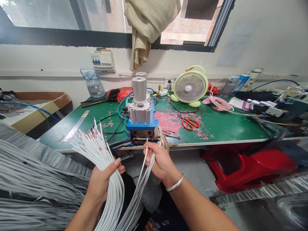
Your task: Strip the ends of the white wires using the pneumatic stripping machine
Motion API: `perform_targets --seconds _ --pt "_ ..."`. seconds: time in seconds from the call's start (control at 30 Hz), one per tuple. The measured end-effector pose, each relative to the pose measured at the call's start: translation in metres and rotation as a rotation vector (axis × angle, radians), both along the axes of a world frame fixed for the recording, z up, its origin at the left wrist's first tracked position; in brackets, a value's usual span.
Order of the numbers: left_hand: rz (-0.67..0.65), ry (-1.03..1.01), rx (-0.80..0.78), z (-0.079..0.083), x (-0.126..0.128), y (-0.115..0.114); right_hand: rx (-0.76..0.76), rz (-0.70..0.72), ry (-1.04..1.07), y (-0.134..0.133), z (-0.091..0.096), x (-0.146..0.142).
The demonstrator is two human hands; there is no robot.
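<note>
My left hand (106, 179) is closed around a thick bundle of white cables (113, 192), whose cut ends fan out up and to the left, some with pink tips. My right hand (160, 160) pinches a single cable near its end and also holds a thinner bunch of white cables (141, 195) that hangs down toward my lap. The pinched cable's end reaches the front opening of a blue and silver pneumatic machine (141, 112) at the table's edge. How far the end goes in is hidden.
Pink scraps (168, 122) litter the green table (231, 128) beside red-handled scissors (190, 124). A steel ruler (77, 125), a water jug (94, 85) and a green fan (191, 86) stand or lie around. More cables (36, 179) hang at left; a red stool (255, 163) is at right.
</note>
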State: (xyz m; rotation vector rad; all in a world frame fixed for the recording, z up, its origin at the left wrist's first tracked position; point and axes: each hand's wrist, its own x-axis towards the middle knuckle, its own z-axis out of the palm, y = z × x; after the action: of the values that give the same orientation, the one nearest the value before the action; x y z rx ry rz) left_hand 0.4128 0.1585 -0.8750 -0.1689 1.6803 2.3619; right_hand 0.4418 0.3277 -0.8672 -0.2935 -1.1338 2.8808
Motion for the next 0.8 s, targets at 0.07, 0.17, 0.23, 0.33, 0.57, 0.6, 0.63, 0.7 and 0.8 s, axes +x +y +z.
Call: perform_targets --seconds 0.07,0.17,0.23,0.33,0.57,0.6,0.63,0.7,0.8 --pt "0.005 -0.033 0.023 0.001 -0.001 -0.001 0.014 -0.003 0.014 0.001 -0.002 -0.002" --pt "-0.006 -0.090 0.039 -0.002 -0.001 -0.004 0.126 -0.012 0.076 0.006 -0.009 0.000" --pt "-0.032 -0.097 0.012 -0.005 0.000 -0.004 0.248 0.030 0.106 0.011 -0.013 0.005" --pt "-0.088 -0.078 -0.028 -0.009 0.002 0.000 0.428 0.160 0.149 0.015 -0.014 0.014" --pt "-0.240 0.240 -0.328 -0.012 0.007 0.010 0.534 0.230 0.118 -0.005 -0.013 0.014" --pt "-0.251 0.266 -0.366 -0.012 0.007 0.010 0.542 0.217 0.109 -0.008 -0.013 0.012" --pt "-0.244 0.267 -0.370 -0.010 0.007 0.010 0.524 0.182 0.103 -0.009 -0.013 0.009" --pt "-0.187 0.191 -0.282 -0.006 0.005 0.009 0.413 0.085 0.083 -0.008 -0.012 0.005" --pt "-0.051 0.049 -0.084 0.005 0.001 0.006 0.213 0.011 0.040 -0.001 -0.008 0.000"
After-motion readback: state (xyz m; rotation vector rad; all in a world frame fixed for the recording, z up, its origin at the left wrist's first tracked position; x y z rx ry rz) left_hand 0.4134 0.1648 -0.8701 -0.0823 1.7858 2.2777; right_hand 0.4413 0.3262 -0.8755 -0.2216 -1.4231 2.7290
